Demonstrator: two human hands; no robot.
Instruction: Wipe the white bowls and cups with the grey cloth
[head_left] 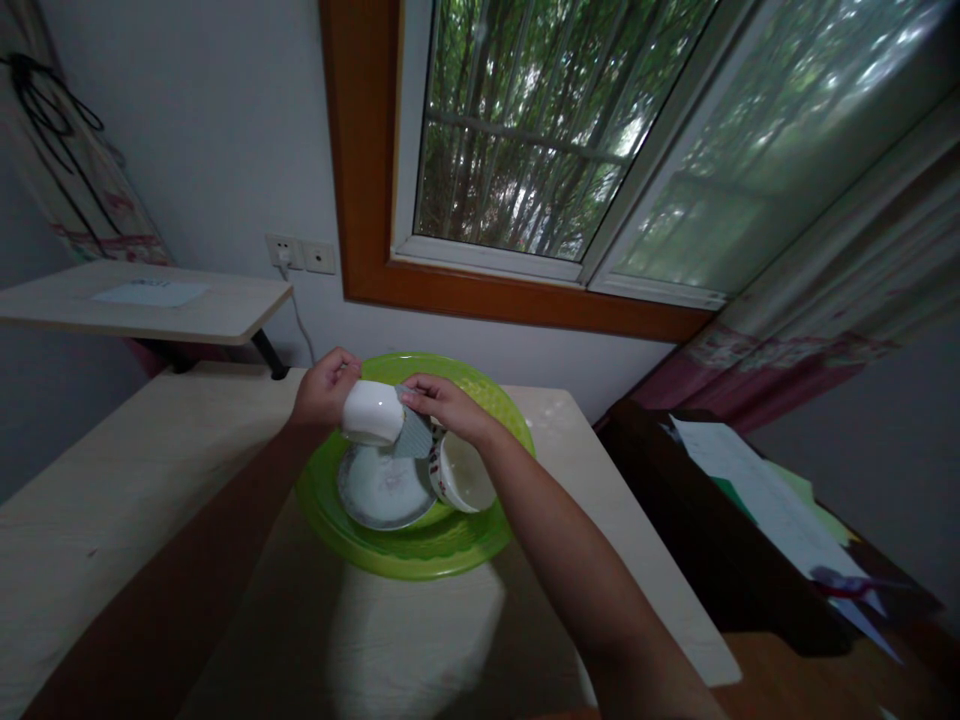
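My left hand [324, 388] is closed round a white bowl [372, 411], held on its side above a green plastic basin [420, 555]. My right hand [442, 402] pinches a grey-blue cloth [414, 436] and presses it against the bowl's side. Inside the basin lie a white plate [382, 490] and a second bowl [463, 474] with a patterned rim, tilted on its side to the right of the plate. Both hands are over the far half of the basin.
The basin sits on a light wooden table [112, 500]. A small raised shelf [142, 300] with a sheet of paper stands at the far left. A wall socket [300, 254] with a cable is behind. Dark furniture with papers [757, 500] stands to the right.
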